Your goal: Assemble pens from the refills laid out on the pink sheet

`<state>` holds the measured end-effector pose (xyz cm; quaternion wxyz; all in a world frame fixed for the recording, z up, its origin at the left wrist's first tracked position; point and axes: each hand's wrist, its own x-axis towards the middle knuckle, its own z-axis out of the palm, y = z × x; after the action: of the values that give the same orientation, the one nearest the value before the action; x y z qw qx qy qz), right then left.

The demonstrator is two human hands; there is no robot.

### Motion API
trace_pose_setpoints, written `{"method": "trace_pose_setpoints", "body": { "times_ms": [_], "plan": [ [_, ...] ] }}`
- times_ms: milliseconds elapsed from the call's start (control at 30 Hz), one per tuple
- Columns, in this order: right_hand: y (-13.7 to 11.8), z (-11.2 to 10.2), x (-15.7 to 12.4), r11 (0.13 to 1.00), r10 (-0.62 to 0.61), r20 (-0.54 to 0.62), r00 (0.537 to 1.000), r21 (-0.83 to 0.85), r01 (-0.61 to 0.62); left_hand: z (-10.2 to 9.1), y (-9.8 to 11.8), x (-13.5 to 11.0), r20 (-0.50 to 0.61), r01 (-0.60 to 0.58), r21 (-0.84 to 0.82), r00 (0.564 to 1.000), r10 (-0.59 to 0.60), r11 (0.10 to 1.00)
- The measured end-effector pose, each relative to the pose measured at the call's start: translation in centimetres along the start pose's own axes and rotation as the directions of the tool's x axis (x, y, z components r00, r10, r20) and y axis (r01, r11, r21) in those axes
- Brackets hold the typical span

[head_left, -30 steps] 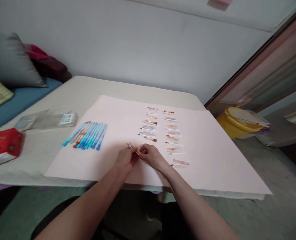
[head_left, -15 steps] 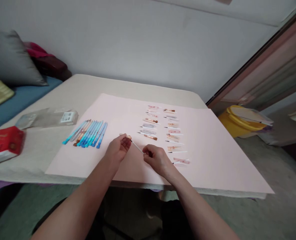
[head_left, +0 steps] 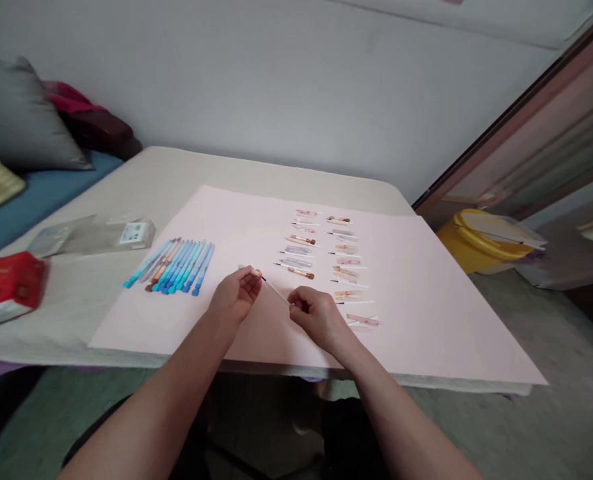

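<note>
My left hand (head_left: pixel 236 293) is closed in a pinch on a small pale pen barrel (head_left: pixel 256 272), most of it hidden by the fingers. A thin white pen refill (head_left: pixel 277 291) with a dark tip slants between the hands, its tip at the end of the barrel. Closed on the refill's other end is my right hand (head_left: pixel 319 317). To the left lies a row of blue, teal and brown pens (head_left: pixel 189 267). Past the right hand, pen parts with white refills are laid out in two columns, one nearer (head_left: pixel 299 252) and one farther right (head_left: pixel 347 263).
A pink sheet (head_left: pixel 426 313) covers much of the cloth-topped table. At the left are a clear plastic bag (head_left: pixel 91 239) and a red tissue pack (head_left: pixel 13 283). A yellow bucket (head_left: pixel 469 250) stands on the floor at the right, and a wall rises behind.
My right hand has shifted very slightly right with the refill. My left hand keeps its hold on the barrel, and the view has moved a little.
</note>
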<state>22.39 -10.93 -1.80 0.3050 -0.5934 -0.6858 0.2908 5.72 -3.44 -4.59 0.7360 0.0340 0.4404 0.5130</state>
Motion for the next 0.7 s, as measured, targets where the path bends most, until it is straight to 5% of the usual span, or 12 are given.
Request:
{"method": "trace_pose_setpoints", "body": {
  "times_ms": [700],
  "plan": [
    [0.4,0.2,0.1,0.999,-0.051,-0.054,0.997,-0.012,0.050,0.4,-1.0,-1.2,0.106,-0.174,0.190,0.982,0.156,0.966]
  ]
}}
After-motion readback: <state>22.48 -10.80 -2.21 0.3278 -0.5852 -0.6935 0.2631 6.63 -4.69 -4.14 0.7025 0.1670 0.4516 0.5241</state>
